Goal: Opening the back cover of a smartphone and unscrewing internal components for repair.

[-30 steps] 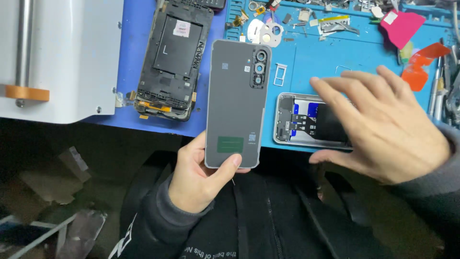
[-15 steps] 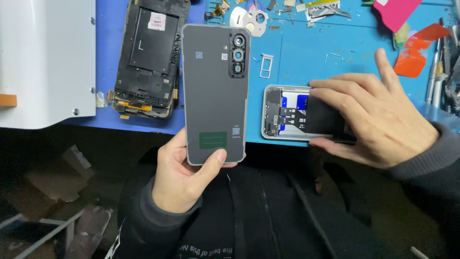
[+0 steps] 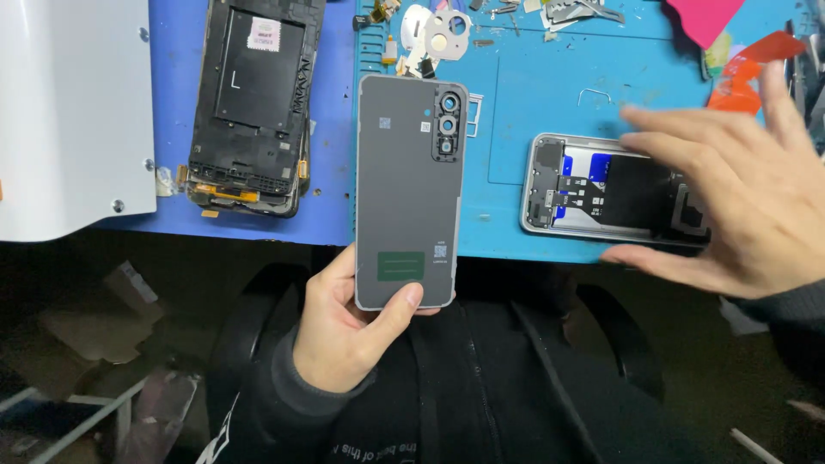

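- The left hand [image 3: 344, 331] holds a grey phone back cover [image 3: 408, 185] upright by its lower end, the thumb pressed on the bottom edge of the inner face and the fingers closed behind it
- The cover shows its inner side: a camera cut-out block [image 3: 448, 125] at the upper right, a green rectangular label [image 3: 400, 265] near the bottom, and small square stickers
- The cover hangs over the front edge of the light blue work mat [image 3: 533, 94], its lower end past the bench edge and above the person's dark jacket [image 3: 481, 395]
- The right hand [image 3: 739, 193] hovers open, fingers spread and gripping nothing, over the right end of an opened phone body [image 3: 601, 193]
- That phone body lies flat on the mat with its silver frame, a black panel and blue parts exposed; whether the hand touches it cannot be told
- A stripped black phone frame [image 3: 258, 103] lies to the left on the darker blue surface [image 3: 335, 172], just beside a white machine housing [image 3: 73, 112]
- Small parts, a pink sheet [image 3: 700, 17] and red film [image 3: 748, 73] lie along the far edge of the mat
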